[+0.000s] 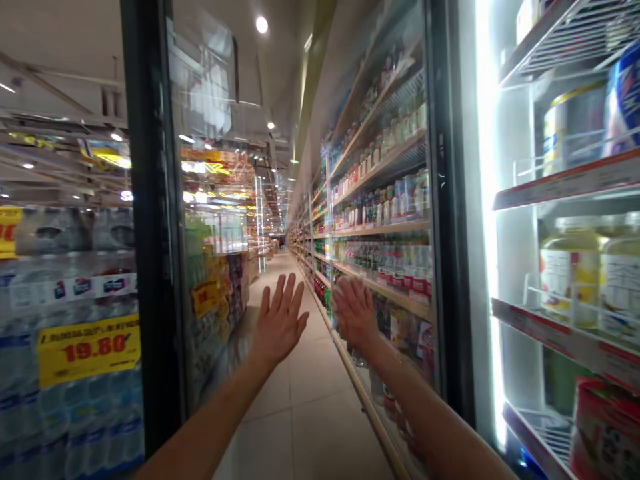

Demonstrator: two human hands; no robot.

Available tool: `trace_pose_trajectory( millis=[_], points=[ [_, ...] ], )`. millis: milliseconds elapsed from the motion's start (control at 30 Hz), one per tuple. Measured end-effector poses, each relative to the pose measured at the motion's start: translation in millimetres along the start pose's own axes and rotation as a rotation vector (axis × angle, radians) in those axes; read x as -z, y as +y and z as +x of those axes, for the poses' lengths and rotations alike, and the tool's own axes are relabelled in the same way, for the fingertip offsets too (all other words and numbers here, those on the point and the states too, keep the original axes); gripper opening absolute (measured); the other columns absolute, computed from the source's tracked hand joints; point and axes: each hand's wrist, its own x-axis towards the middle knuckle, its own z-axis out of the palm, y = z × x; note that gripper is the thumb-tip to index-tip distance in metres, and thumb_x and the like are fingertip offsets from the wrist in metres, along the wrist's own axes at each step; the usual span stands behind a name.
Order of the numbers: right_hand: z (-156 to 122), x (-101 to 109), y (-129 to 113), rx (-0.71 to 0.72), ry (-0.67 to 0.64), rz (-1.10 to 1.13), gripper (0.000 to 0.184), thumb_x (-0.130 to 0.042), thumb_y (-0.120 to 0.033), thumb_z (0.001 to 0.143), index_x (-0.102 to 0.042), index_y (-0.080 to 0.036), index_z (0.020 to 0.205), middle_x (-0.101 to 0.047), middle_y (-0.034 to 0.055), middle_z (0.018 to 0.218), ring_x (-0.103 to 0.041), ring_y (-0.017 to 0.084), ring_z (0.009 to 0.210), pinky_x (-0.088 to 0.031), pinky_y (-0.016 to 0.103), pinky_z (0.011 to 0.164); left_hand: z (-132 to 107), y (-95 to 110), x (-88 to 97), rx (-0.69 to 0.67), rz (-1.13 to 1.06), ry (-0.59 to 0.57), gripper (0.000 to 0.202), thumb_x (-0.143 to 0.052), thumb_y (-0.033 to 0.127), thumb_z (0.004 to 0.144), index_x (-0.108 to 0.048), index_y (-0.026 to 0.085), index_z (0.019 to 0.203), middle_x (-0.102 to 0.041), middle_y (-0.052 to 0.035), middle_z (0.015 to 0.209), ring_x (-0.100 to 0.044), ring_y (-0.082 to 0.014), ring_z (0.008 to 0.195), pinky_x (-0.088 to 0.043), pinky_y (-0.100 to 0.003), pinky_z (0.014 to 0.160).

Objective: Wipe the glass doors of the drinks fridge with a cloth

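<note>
Both my arms reach forward with the palms facing away from me. My left hand point(280, 323) is open with the fingers spread, and it seems to lie flat against the glass door point(310, 167) of a cooler. My right hand point(354, 312) is open too, fingers stretched out, next to the left one on the same pane. Neither hand holds anything. The door's black frame point(150, 267) stands at the left, with its other upright point(450, 267) at the right. Through the glass I see the shop aisle.
The lit cooler interior at the right has wire shelves point(565, 333) with large jars point(570, 267) and a red pack point(605, 427). Stacked water bottles with a yellow 19.80 price sign point(89, 348) fill the left. Long shelves of bottles point(390, 200) line the tiled aisle point(310, 400).
</note>
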Motion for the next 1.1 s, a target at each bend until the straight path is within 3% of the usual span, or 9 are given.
trace_pose_trajectory(
  millis=[133,200,400,567,633,767,833,1033,1100],
  points=[
    [-8.9,6.7,23.8,-0.278,0.106,-0.101,0.059,-0.038,-0.018,0.089,-0.022,-0.025,0.145,-0.027,0.0085,0.151,-0.016,0.027,0.142,-0.025,0.055,0.109,-18.8,6.7,-1.2,-0.003,-0.014,-0.017,0.059,-0.045,0.039,0.088,-0.034,0.012,0.139,-0.036,-0.0137,0.144,-0.005,-0.0214,0.142,-0.005,-0.044,0.116],
    [-11.7,5.7,18.7,-0.347,0.143,-0.114,0.060,-0.037,-0.017,0.089,-0.020,-0.024,0.146,-0.023,0.0101,0.152,-0.014,0.028,0.142,-0.026,0.057,0.108,-24.1,9.0,-2.2,0.009,-0.017,-0.022,0.059,-0.044,0.038,0.088,-0.032,0.013,0.140,-0.036,-0.0132,0.144,-0.006,-0.0208,0.142,-0.005,-0.044,0.116],
    [-27.0,1.8,-21.9,-0.019,-0.018,0.023,0.058,-0.041,-0.016,0.086,-0.030,-0.024,0.143,-0.035,0.0061,0.148,-0.021,0.023,0.140,-0.024,0.048,0.112,-24.9,8.8,-2.6,0.016,-0.028,-0.023,0.063,-0.044,0.039,0.089,-0.023,0.015,0.144,-0.034,-0.0123,0.145,-0.008,-0.0204,0.141,-0.006,-0.043,0.116],
    [-27.5,6.3,2.6,-0.290,0.121,-0.099,0.059,-0.040,-0.016,0.088,-0.025,-0.023,0.145,-0.025,0.0101,0.152,-0.015,0.027,0.142,-0.025,0.055,0.109,-26.2,8.9,-1.4,0.005,-0.029,-0.032,0.065,-0.044,0.038,0.089,-0.020,0.015,0.144,-0.034,-0.0121,0.145,-0.009,-0.0213,0.141,-0.006,-0.043,0.116],
    [-29.8,5.2,-3.6,-0.319,0.105,-0.086,0.058,-0.039,-0.017,0.088,-0.025,-0.022,0.145,-0.023,0.0115,0.152,-0.014,0.029,0.142,-0.027,0.058,0.107,-26.6,9.4,-1.4,0.005,-0.030,-0.033,0.065,-0.044,0.038,0.089,-0.020,0.015,0.145,-0.033,-0.0125,0.145,-0.009,-0.0219,0.141,-0.006,-0.044,0.116],
    [-48.4,5.2,-34.6,0.008,-0.113,0.028,0.051,-0.044,-0.018,0.085,-0.043,-0.025,0.135,-0.040,0.0064,0.145,-0.022,0.025,0.140,-0.027,0.050,0.111,-26.4,9.1,-1.4,0.005,-0.034,-0.033,0.066,-0.046,0.038,0.088,-0.020,0.015,0.145,-0.034,-0.0129,0.145,-0.010,-0.0219,0.141,-0.008,-0.044,0.116],
    [-56.8,8.5,-35.1,0.131,-0.131,0.044,0.045,-0.045,-0.018,0.084,-0.049,-0.027,0.129,-0.047,0.0030,0.139,-0.024,0.020,0.139,-0.022,0.046,0.114,-26.4,8.5,-1.0,0.001,-0.036,-0.032,0.065,-0.046,0.039,0.088,-0.021,0.015,0.144,-0.034,-0.0128,0.145,-0.009,-0.0218,0.141,-0.008,-0.044,0.116],
    [-55.0,11.9,-2.8,-0.233,0.084,-0.106,0.055,-0.042,-0.015,0.087,-0.032,-0.019,0.141,-0.021,0.0119,0.153,-0.012,0.027,0.142,-0.023,0.054,0.111,-27.3,8.5,-0.9,-0.006,-0.030,-0.043,0.063,-0.044,0.038,0.089,-0.024,0.015,0.143,-0.034,-0.0126,0.145,-0.008,-0.0223,0.141,-0.007,-0.044,0.116],
    [-55.3,10.3,-6.1,-0.204,0.059,-0.074,0.057,-0.043,-0.015,0.086,-0.031,-0.020,0.142,-0.019,0.0110,0.153,-0.013,0.028,0.142,-0.025,0.054,0.110,-27.4,8.9,-1.4,-0.007,-0.032,-0.038,0.064,-0.044,0.038,0.089,-0.022,0.014,0.144,-0.033,-0.0132,0.145,-0.007,-0.0225,0.141,-0.007,-0.045,0.115]
  ],
)
